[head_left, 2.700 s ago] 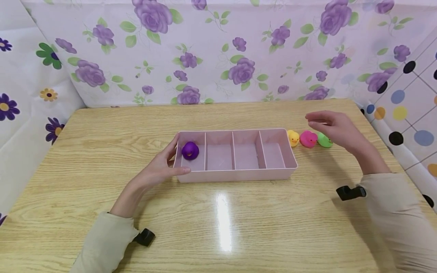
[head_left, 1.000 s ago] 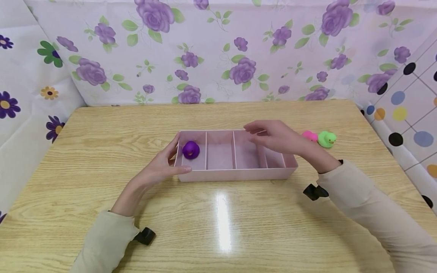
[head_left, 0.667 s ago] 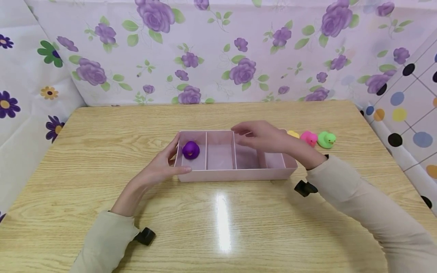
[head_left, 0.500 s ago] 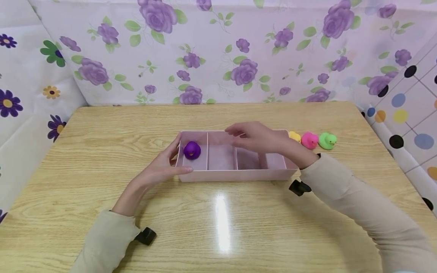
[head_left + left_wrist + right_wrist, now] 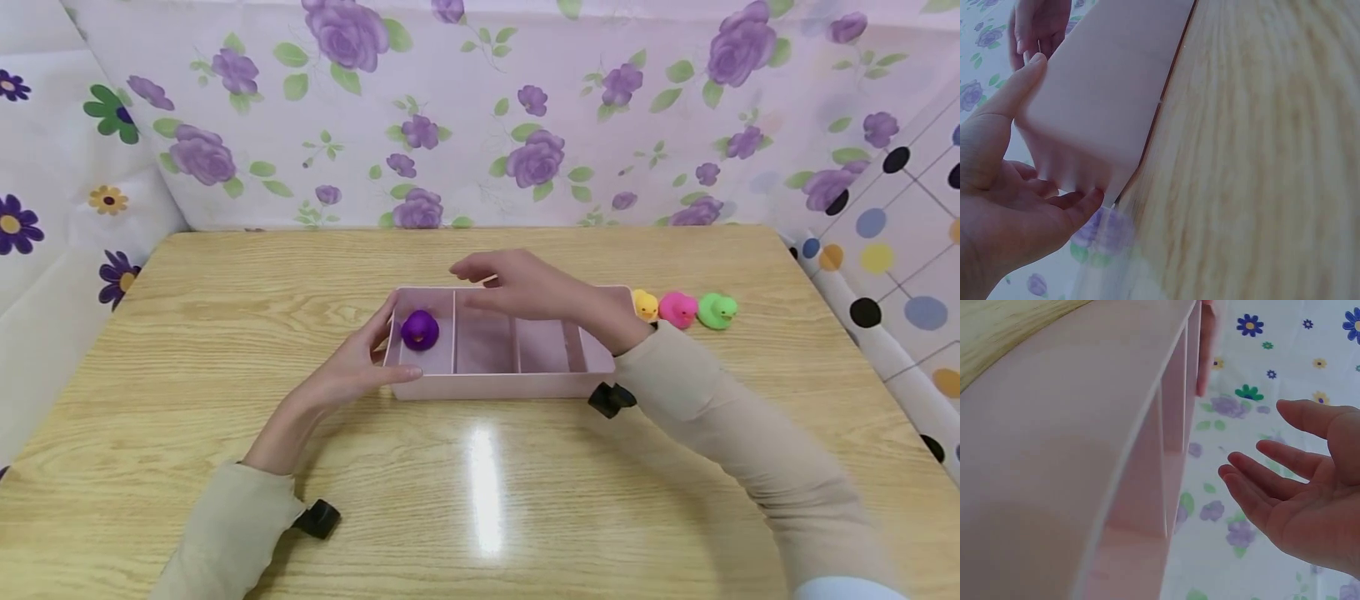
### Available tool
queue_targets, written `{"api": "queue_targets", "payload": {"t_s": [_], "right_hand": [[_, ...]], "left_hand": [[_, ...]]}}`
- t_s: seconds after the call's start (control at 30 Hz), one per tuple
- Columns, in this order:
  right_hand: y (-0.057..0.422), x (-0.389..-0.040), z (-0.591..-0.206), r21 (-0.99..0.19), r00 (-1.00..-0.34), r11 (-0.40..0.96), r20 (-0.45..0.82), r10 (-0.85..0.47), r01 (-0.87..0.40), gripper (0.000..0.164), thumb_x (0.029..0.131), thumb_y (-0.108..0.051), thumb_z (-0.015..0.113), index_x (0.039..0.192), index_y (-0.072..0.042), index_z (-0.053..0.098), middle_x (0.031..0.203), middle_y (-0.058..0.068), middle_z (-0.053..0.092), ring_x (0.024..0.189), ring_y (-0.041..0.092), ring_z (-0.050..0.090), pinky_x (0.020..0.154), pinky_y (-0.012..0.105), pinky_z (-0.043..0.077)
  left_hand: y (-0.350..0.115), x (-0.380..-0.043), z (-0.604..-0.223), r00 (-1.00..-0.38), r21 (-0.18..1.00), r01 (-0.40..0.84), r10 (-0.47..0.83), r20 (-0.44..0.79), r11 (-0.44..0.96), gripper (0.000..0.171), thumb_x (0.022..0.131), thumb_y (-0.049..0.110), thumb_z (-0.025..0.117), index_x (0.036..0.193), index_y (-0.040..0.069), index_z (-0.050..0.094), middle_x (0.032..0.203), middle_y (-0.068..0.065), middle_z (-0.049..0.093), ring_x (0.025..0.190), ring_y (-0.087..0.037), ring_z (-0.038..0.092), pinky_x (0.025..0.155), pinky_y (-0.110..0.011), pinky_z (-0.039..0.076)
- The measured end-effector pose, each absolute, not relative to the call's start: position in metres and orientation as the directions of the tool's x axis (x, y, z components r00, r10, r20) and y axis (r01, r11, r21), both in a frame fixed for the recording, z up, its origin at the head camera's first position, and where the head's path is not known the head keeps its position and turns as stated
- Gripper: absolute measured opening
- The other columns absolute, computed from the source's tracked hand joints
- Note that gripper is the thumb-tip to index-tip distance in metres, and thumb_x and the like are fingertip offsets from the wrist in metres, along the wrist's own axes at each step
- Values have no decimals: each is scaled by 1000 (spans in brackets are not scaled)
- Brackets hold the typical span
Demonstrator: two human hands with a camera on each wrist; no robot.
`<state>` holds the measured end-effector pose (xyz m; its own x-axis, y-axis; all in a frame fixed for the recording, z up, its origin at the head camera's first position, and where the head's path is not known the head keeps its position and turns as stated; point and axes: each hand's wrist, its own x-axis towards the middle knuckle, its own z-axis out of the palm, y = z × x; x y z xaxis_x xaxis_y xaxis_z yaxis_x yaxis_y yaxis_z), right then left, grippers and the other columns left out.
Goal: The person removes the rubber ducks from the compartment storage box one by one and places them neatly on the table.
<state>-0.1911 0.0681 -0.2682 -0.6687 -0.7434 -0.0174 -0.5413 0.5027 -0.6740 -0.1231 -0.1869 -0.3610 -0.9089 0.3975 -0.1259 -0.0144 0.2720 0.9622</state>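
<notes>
A pale pink divided box (image 5: 517, 386) lies lengthwise on the table in the head view. My left hand (image 5: 337, 372) grips its left end, thumb along the front wall and fingers round the end wall. In the leftmost compartment sits a purple rubber duck (image 5: 420, 331). My right hand (image 5: 521, 286) hovers above the middle compartments, holding nothing. The right wrist view shows the right hand's fingers (image 5: 1260, 478) spread and loosely bent, apart from the box. Past the box's right end stand a yellow rubber duck (image 5: 645, 306), a pink one (image 5: 678, 309) and a green one (image 5: 717, 311).
The wood-grain table (image 5: 360, 533) extends around the box on all sides. A flowered cloth (image 5: 480, 108) hangs along the back edge, with patterned sheets at left and right. A black wrist mount (image 5: 611, 400) hangs below the right sleeve.
My right hand has travelled left from over the ducks at the right to over the box's middle. The left hand keeps its hold, and box and ducks stay in place.
</notes>
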Motion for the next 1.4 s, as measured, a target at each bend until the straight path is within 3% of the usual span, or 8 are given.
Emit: {"api": "queue_targets", "payload": {"t_s": [0.37,0.77,1.17,1.4], "right_hand": [[26,-195,-280,-625,-610,522,-91,-787,-580,40,94,-15,62,129,4,59,124,16,62,114,27,58,97,33,47],[1,-199,-289,-570,-572,537,-138,-809,-622,32,90,-11,69,120,2,66,112,14,69,102,20,64,88,22,49],[-8,-206,-303,-497,-548,515,-91,-831,-698,28,86,-12,75,111,-2,72,103,10,72,98,23,64,88,25,47],[-12,-209,-312,-440,-495,453,-21,-869,-775,13,82,-10,77,93,-3,73,83,4,70,77,17,59,74,26,47]], "left_hand": [[-189,-122,-359,-907,958,-3,403,-123,286,104,86,17,73,156,25,-3,161,-6,3,145,-28,8,115,-47,18],[-190,-122,-361,-902,967,16,422,-96,255,105,87,16,73,156,19,-5,161,-9,5,145,-28,10,115,-46,19],[-189,-121,-358,-903,962,-5,412,-122,273,106,85,21,75,156,26,-4,160,-7,3,145,-27,10,115,-46,20],[-189,-121,-358,-907,958,-27,395,-143,285,105,86,17,74,156,27,-4,160,-10,4,145,-28,11,115,-47,20]]}}
